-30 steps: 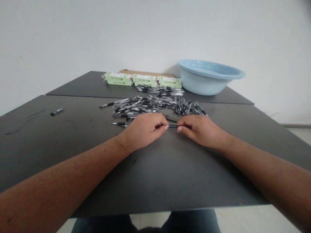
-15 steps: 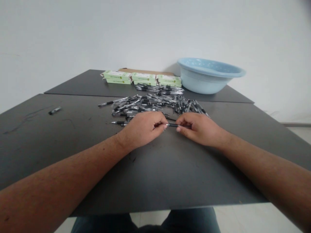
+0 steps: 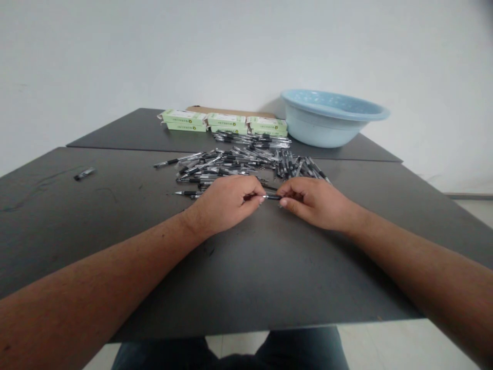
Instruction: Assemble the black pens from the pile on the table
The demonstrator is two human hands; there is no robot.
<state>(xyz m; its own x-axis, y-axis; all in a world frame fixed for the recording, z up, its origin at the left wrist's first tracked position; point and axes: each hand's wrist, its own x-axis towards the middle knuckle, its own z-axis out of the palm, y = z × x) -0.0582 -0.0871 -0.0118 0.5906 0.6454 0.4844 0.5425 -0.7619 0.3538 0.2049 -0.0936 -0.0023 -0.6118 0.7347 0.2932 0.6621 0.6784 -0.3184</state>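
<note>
Left hand [image 3: 234, 201], right hand [image 3: 318, 203], both pinching one pen [image 3: 272, 197] (dark and silvery), lying crosswise between them.

The pen [image 3: 273, 197] is black, the basin [image 3: 323, 131] light blue.

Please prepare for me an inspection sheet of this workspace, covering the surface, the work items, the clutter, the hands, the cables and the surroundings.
Surface: dark tabletop, a seam crossing it toward the rear; dark streaks at left.
Work items: one pen between the hands; loose pens heaped just beyond, another bunch before the boxes.
Clutter: small dark-and-clear piece lying apart at left; too small to identify.
Hands: left hand and right hand grip the pen from opposite ends.
Cables: nothing seen.
Surroundings: green boxes stacked at the rear, light-blue basin to their right, pale wall behind.
</note>
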